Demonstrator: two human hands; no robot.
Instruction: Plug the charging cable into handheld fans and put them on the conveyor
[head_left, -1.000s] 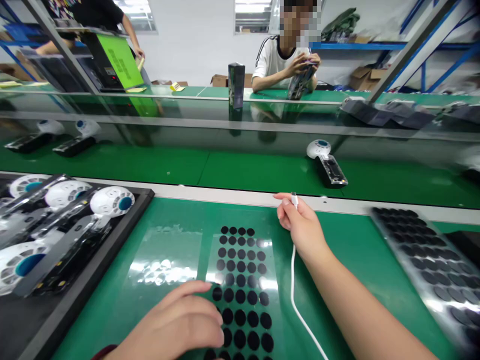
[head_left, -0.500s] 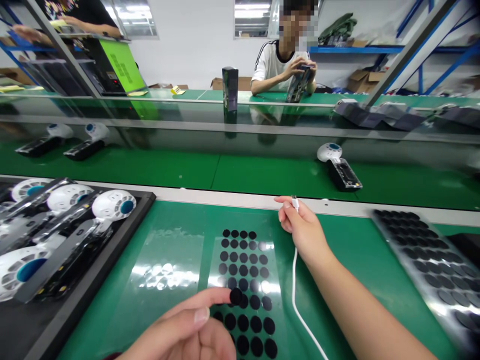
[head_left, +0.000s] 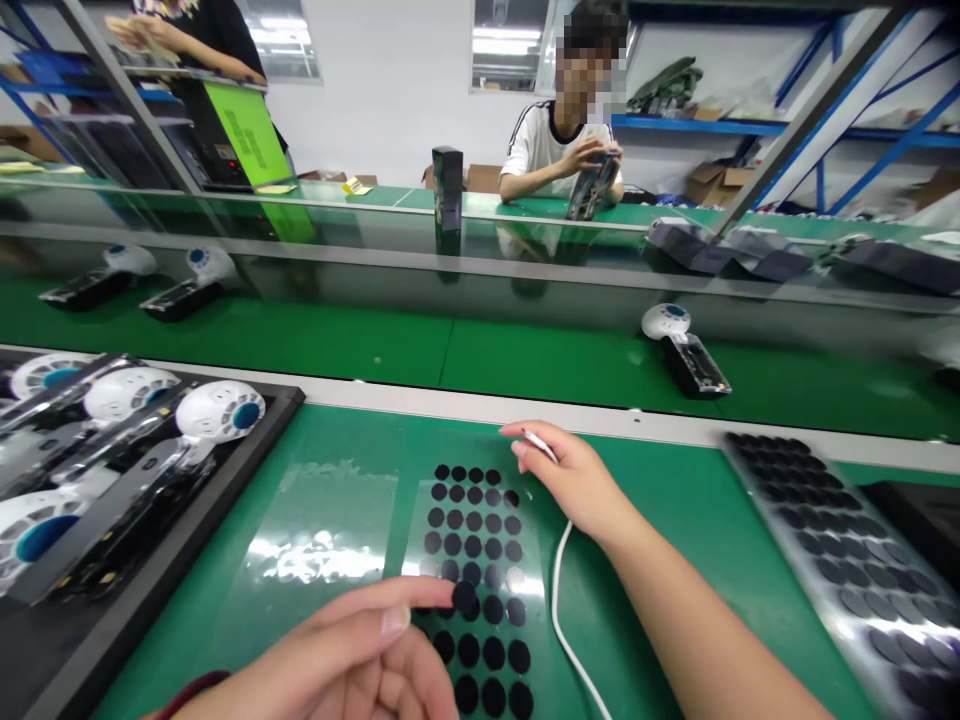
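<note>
My left hand is at the bottom, its index finger stretched out with a round black sticker clinging to the tip. The thumb lies close to that finger and the others are curled. Below the fingertip lies a clear sheet with rows of round black stickers. Beyond the sheet's upper right, my right hand is closed around a white cable. The cable's plug end sticks out between thumb and index finger, pointing up and left. The cable trails down to the bottom edge.
A black tray of white-headed devices stands at left. More stickers lie on a sheet at right. Past the pale rail, another device lies on the green belt. Across the line, a person handles a box.
My right hand has moved left and slightly down, and the plug has tipped from upright to pointing left. The left hand keeps the sticker on its fingertip. The view has shifted slightly.
</note>
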